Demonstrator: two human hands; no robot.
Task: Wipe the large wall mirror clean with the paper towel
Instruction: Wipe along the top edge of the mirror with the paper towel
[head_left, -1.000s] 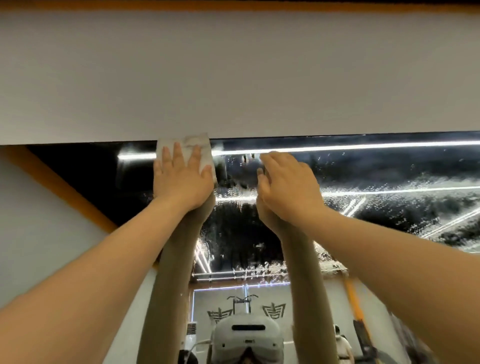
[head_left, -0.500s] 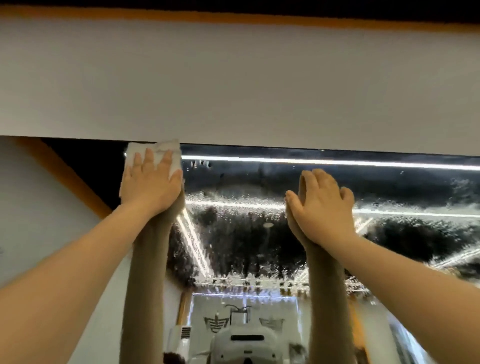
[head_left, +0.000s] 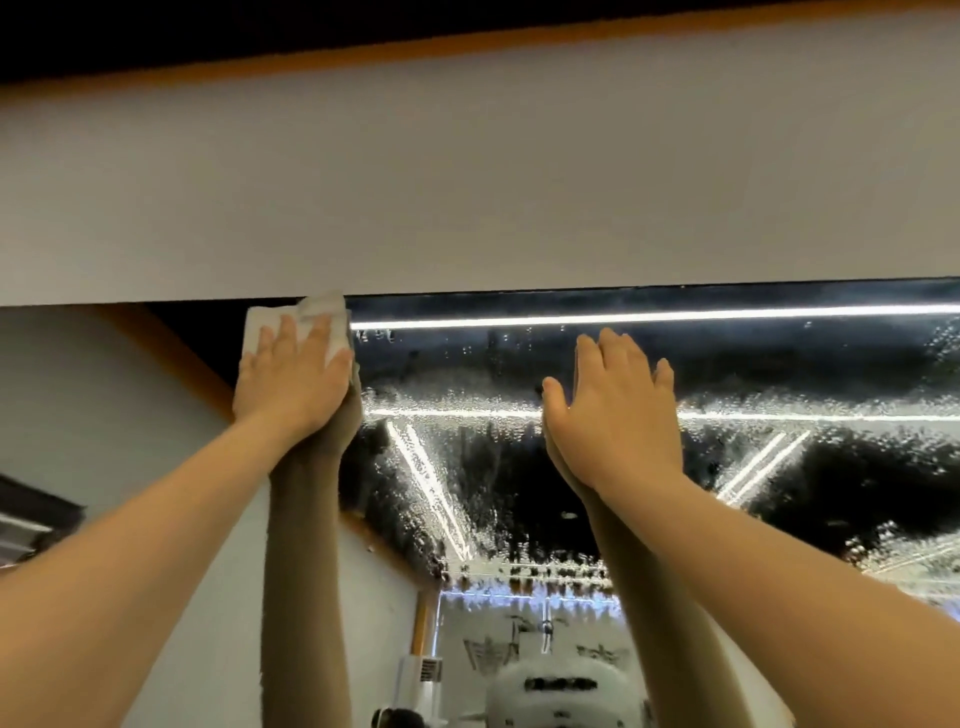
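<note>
The large wall mirror (head_left: 753, 364) fills the lower half of the view, its glass covered with droplets and streaks. My left hand (head_left: 293, 379) presses a white folded paper towel (head_left: 291, 317) flat against the glass right under the mirror's top edge. My right hand (head_left: 613, 410) lies flat on the wet glass to the right, fingers together, holding nothing. Both forearms are reflected in the mirror below the hands.
A grey wall band (head_left: 467, 182) runs above the mirror, with an orange strip (head_left: 467, 39) and dark ceiling over it. The mirror reflects ceiling light strips (head_left: 649, 317), a grey wall with orange trim (head_left: 171, 353), and a white head-worn device (head_left: 561, 686) at the bottom.
My left hand slid the paper towel leftward along the mirror's top edge. My right hand shifted to the right and its fingers straightened flat on the glass.
</note>
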